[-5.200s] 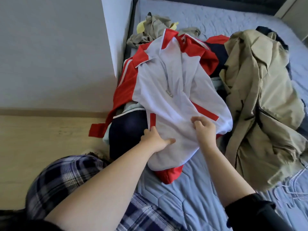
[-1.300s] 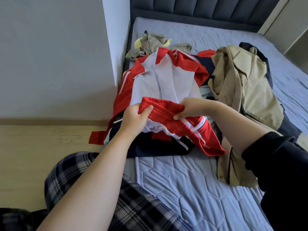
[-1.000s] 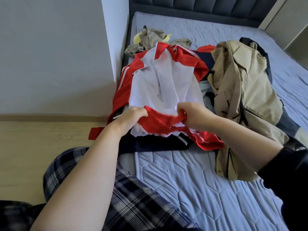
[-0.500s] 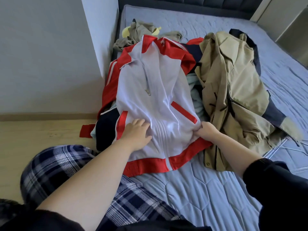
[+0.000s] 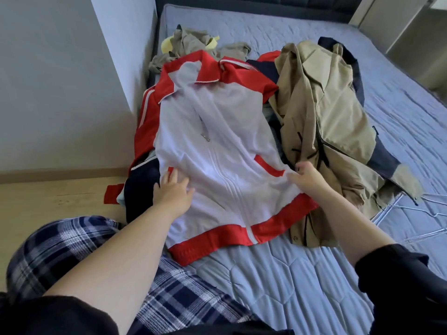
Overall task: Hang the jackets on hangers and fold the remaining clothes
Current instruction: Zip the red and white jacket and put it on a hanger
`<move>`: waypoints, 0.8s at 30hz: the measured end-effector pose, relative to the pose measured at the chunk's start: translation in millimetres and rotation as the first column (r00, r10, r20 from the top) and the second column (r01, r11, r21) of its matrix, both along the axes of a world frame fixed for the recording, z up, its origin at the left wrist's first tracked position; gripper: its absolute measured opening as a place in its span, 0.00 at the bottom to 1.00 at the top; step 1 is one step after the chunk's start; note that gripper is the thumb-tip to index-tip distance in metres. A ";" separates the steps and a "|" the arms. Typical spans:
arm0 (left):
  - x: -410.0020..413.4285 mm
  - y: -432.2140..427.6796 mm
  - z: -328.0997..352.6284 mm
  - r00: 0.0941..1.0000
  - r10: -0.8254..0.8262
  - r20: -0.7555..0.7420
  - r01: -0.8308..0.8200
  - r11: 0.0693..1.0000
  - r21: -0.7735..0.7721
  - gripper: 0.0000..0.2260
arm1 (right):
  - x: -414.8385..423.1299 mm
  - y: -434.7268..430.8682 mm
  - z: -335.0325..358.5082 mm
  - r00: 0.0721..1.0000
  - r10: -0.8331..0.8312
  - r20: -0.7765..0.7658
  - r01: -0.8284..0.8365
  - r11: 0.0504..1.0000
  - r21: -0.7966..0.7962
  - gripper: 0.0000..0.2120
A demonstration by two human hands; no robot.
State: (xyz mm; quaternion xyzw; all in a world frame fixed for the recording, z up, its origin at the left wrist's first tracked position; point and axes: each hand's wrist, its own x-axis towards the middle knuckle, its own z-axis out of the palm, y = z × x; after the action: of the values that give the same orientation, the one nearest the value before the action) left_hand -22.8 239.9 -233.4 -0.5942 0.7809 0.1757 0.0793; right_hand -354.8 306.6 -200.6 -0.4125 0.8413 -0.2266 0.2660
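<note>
A white and red zip jacket [image 5: 217,151] lies front up, spread flat on a pile of clothes at the bed's left edge. My left hand [image 5: 173,193] rests flat on its lower left side, fingers apart. My right hand [image 5: 308,177] pinches the jacket's right edge near the red pocket stripe. A beige jacket with navy panels [image 5: 324,131] lies crumpled to the right. Dark navy clothing [image 5: 137,187] sticks out under the white jacket on the left. An olive garment [image 5: 193,42] sits behind the pile.
The bed [image 5: 278,281] has a blue-grey quilted cover. White wire hangers [image 5: 425,209] lie on it at the right, partly under the beige jacket. A white wall corner [image 5: 125,56] stands left of the bed. Wooden floor [image 5: 48,204] lies at the left. My plaid trouser leg [image 5: 60,247] is in front.
The jacket's red hem was folded up in both hands, then pulled down toward me. The jacket now lies spread flat, and my hands have slid apart to its sides.
</note>
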 end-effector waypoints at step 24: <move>11.0 -69.1 -28.1 0.995 -0.038 -0.096 0.019 0.981 -0.193 0.25 | 120.6 -140.5 -14.4 0.276 0.608 -0.745 -0.700 0.658 0.278 0.28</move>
State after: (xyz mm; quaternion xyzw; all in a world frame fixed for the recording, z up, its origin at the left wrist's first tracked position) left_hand -11.8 170.8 -261.5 -0.5783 0.8057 0.1275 -0.0147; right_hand -234.3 166.1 -215.0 -0.7874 0.6066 0.0662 -0.0869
